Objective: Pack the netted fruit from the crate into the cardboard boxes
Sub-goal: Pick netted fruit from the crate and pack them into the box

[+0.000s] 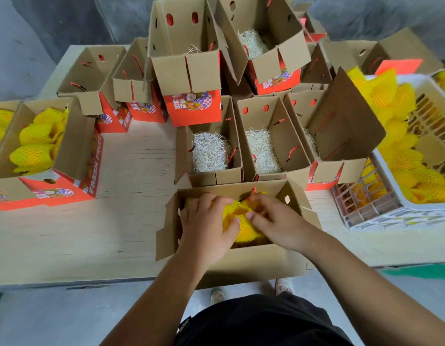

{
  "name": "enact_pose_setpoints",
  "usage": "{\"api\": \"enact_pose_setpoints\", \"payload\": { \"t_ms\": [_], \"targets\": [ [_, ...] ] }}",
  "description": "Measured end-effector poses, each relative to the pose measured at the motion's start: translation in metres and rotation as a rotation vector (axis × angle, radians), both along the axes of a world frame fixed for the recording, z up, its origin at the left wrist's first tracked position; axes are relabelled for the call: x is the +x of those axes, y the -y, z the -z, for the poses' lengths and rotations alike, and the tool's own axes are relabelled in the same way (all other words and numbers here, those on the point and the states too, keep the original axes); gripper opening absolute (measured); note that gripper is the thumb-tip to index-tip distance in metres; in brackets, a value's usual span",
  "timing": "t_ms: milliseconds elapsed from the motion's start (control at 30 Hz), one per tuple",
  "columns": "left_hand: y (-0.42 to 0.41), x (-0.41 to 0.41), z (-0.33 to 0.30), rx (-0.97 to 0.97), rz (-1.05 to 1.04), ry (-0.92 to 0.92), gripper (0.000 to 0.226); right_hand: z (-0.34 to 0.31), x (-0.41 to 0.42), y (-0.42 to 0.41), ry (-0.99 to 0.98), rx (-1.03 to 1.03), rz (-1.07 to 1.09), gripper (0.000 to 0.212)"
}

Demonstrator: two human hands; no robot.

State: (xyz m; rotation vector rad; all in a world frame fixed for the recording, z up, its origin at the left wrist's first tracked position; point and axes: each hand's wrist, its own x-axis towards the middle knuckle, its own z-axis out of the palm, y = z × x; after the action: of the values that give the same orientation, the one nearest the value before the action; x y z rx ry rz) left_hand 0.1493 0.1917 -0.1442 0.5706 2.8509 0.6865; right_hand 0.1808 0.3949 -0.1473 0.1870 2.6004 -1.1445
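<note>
Your left hand (208, 222) lies over the netted fruit (237, 224), fingers bent down onto the yellow foam net, while your right hand (275, 221) pinches the net near its top with thumb and fingertips; both seem to be seating it, so it sits snug among the others. The fruit is already inside the near cardboard box (241, 260), at the table's (131, 171) front edge, within easy reach. Beyond it, open boxes lined with shredded paper (210, 152) wait, and the crate (391, 208) of netted fruit stands at your right
</note>
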Motion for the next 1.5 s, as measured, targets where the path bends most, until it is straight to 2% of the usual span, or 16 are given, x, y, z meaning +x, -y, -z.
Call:
{"api": "enact_pose_setpoints", "payload": {
  "t_ms": [67, 167, 300, 400, 500, 633, 700, 800, 1000, 1067, 1133, 1200, 1300, 1400, 1500],
  "targets": [
    [-0.016, 0.002, -0.009, 0.087, -0.019, -0.071, 0.029, -0.005, 0.009, -0.013, -0.16, -0.174, 0.193, 0.023],
    [-0.056, 0.001, -0.027, 0.225, 0.041, -0.13, 0.02, -0.017, 0.018, -0.042, -0.247, -0.324, 0.353, 0.028],
    [-0.149, 0.002, -0.042, 0.478, 0.184, 0.068, 0.019, -0.032, 0.027, -0.096, -0.354, -0.315, 0.411, 0.029],
    [-0.238, 0.009, -0.042, 0.611, 0.247, 0.184, 0.022, -0.041, 0.038, -0.154, -0.464, -0.269, 0.493, 0.032],
    [-0.324, 0.014, -0.039, 0.669, 0.311, 0.256, 0.024, -0.044, 0.051, -0.226, -0.453, -0.289, 0.61, 0.033],
    [-0.418, 0.004, -0.022, 0.525, 0.421, 0.232, 0.02, -0.031, 0.059, -0.323, -0.397, -0.144, 0.658, 0.027],
    [-0.444, -0.007, -0.01, 0.323, 0.486, 0.076, 0.017, -0.019, 0.056, -0.361, -0.302, -0.09, 0.605, 0.02],
    [-0.453, -0.016, 0.001, 0.061, 0.45, -0.151, 0.013, -0.004, 0.041, -0.408, -0.2, 0.042, 0.49, 0.016],
    [-0.458, -0.015, 0.008, -0.211, 0.465, -0.189, 0.015, 0.026, -0.048, -0.443, -0.015, 0.413, 0.161, 0.046],
    [-0.46, -0.015, 0.008, -0.271, 0.454, -0.168, 0.017, 0.043, -0.073, -0.443, 0.016, 0.455, 0.207, 0.06],
    [-0.462, -0.016, 0.006, -0.292, 0.446, -0.146, 0.02, 0.058, -0.087, -0.442, 0.054, 0.405, 0.337, 0.075],
    [-0.463, -0.016, 0.004, -0.331, 0.455, -0.138, 0.022, 0.072, -0.092, -0.438, 0.017, 0.409, 0.439, 0.084],
    [-0.464, -0.017, 0.0, -0.376, 0.448, -0.141, 0.025, 0.085, -0.096, -0.434, -0.062, 0.491, 0.484, 0.098],
    [-0.465, -0.016, -0.002, -0.371, 0.438, -0.14, 0.028, 0.091, -0.098, -0.436, -0.117, 0.626, 0.438, 0.087],
    [-0.465, -0.016, -0.004, -0.387, 0.435, -0.139, 0.031, 0.095, -0.097, -0.435, -0.277, 0.771, 0.342, 0.073]
  ]
}}
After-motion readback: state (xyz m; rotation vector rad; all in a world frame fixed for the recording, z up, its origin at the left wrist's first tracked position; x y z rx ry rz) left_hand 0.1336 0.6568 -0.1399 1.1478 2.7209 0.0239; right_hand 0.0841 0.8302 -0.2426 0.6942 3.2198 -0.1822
